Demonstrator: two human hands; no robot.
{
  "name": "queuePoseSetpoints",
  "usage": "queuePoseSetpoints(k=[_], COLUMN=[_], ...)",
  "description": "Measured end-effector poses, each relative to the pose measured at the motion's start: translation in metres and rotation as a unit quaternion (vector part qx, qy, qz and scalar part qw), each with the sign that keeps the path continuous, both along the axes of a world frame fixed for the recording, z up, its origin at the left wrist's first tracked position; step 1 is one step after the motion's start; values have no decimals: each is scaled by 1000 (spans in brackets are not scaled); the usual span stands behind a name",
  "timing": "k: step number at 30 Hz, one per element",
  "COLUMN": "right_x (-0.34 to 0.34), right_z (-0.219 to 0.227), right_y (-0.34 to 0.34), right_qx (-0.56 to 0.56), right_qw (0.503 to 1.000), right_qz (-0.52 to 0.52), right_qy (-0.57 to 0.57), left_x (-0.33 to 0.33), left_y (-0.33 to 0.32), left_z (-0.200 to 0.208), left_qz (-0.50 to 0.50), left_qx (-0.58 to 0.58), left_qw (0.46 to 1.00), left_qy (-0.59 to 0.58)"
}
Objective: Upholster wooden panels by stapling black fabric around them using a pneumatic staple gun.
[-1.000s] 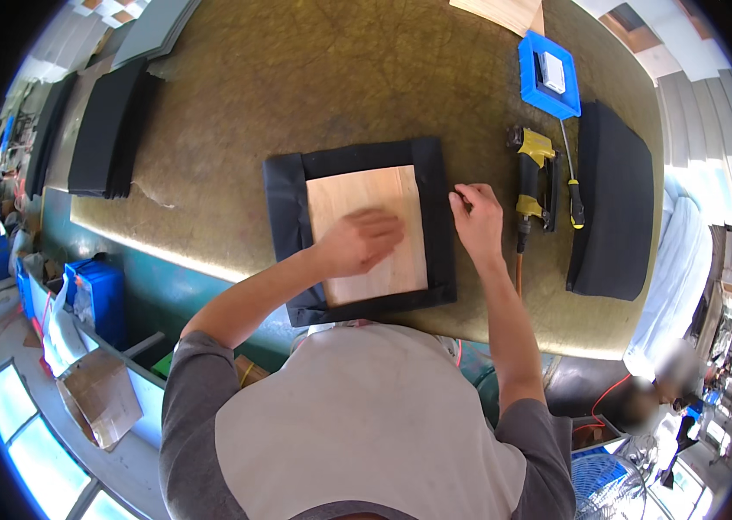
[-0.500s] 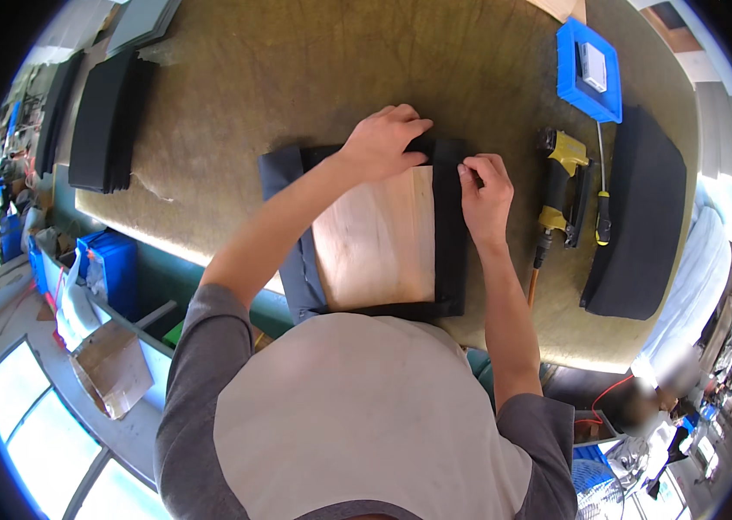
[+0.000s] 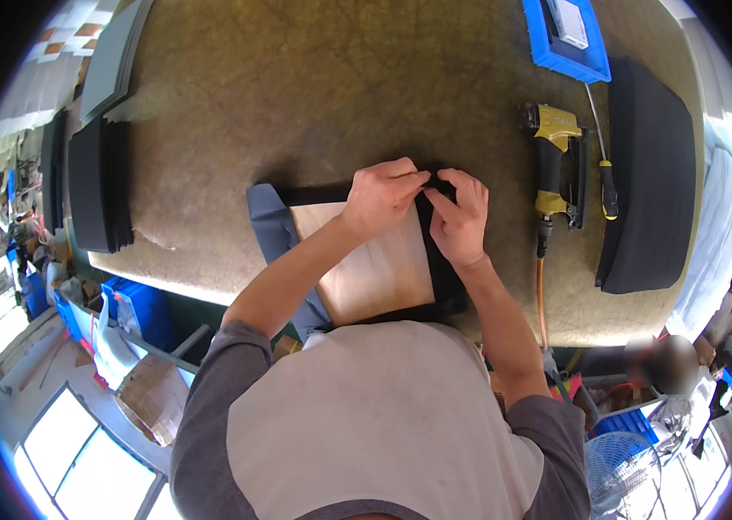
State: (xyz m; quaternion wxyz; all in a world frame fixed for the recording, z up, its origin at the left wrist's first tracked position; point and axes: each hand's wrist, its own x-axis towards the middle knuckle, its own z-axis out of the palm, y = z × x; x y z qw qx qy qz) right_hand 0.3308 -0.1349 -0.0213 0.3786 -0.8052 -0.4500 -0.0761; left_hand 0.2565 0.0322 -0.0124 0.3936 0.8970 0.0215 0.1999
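Note:
In front of me a pale wooden board (image 3: 366, 260) lies on the table, with black fabric (image 3: 448, 290) folded in over its edges. At the far right corner both hands work close together on this cloth. My left hand (image 3: 386, 198) pinches the fabric at the far edge, thumb and forefinger closed. My right hand (image 3: 459, 217) faces it from the right, its thumb and fingertips pinched on the same corner fold. The fingertips partly cover the fold. At the far left corner a fabric flap (image 3: 266, 208) stands out past the board.
To the right lie a yellow and black staple gun (image 3: 557, 160) with a hose (image 3: 542, 295), a screwdriver (image 3: 608, 191) and a dark curved pad (image 3: 652, 182). A blue tray (image 3: 604, 69) holds a white box. Dark panels (image 3: 93, 186) are stacked at the left edge.
My hands have come together at the far right corner; the left now pinches the cloth there. The board has turned slightly, and the whole view has shifted.

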Motion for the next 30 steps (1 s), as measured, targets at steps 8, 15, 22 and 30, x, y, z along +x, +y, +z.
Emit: queuePoseSetpoints(k=[8, 15, 22, 30], right_x=[50, 122, 100, 45], right_z=[52, 39, 114, 121], right_y=[-41, -56, -86, -32], right_qx=[-28, -308, -112, -202], right_qw=[984, 908, 838, 794], right_qz=[-173, -273, -156, -42], right_qy=[-20, 81, 511, 572], left_x=[-25, -28, -34, -34], left_y=[-12, -27, -27, -25], left_z=[12, -5, -5, -4], left_qz=[-52, -21, -34, -43], left_qx=[231, 253, 226, 200], left_qw=[968, 965, 970, 977], left_qy=[88, 59, 77, 56])
